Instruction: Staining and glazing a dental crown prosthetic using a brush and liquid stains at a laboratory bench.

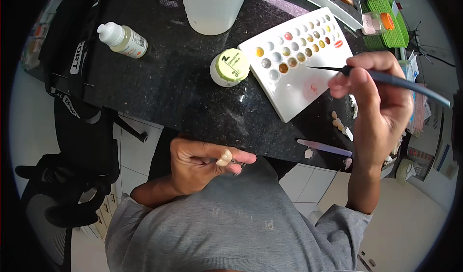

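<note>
My right hand [378, 93] pinches a thin, dark-handled paintbrush [393, 79]. Its fine tip points left, over or touching the lower part of a white palette [284, 96]; which of the two I cannot tell. Rows of small round wells in the palette hold yellow, brown, red, grey and clear colours, and a pink smear marks its plain surface. Close to my body, below the table edge, my left hand [195, 163] is closed around a small cream-coloured dental crown [224, 157]. A thin metal piece shows by its fingertips, mostly hidden.
Left of the palette stands a jar [231, 68] with a pale green lid. A dropper bottle [123, 40] and a large translucent container [214, 6] are farther off. A purple-handled tool [324, 147] and cream fragments [341, 126] lie near the right edge. Green baskets [386, 21] stand far right.
</note>
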`<state>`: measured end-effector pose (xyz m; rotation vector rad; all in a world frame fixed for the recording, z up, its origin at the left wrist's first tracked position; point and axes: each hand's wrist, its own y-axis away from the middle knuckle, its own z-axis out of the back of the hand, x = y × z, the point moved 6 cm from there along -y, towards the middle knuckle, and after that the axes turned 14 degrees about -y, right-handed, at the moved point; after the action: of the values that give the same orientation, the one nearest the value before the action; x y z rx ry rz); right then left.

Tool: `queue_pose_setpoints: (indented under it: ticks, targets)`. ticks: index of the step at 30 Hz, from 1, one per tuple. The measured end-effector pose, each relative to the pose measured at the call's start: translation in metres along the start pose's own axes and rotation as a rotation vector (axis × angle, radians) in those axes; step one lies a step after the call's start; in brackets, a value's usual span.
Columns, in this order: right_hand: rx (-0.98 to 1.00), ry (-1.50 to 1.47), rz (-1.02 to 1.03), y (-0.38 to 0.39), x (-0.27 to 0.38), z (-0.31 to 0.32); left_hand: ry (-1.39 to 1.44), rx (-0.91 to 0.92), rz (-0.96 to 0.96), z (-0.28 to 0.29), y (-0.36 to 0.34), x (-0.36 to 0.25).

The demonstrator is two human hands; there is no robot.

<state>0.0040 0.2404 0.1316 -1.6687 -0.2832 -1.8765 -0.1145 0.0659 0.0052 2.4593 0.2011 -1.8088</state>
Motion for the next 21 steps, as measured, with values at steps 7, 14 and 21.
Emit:
queue_pose_setpoints:
  ticks: [7, 14, 21]
  targets:
    - [0.052, -0.003, -0.067, -0.016, -0.022, -0.011, 0.055, 0.024, 0.067, 0.0, -0.001, 0.001]
    - [0.08, -0.033, -0.111, -0.018, -0.026, -0.012, 0.073, 0.076, 0.066, -0.001, -0.002, 0.002]
    - [0.105, -0.032, -0.117, -0.02, -0.026, -0.012, 0.113, 0.067, 0.115, 0.0, -0.001, 0.002]
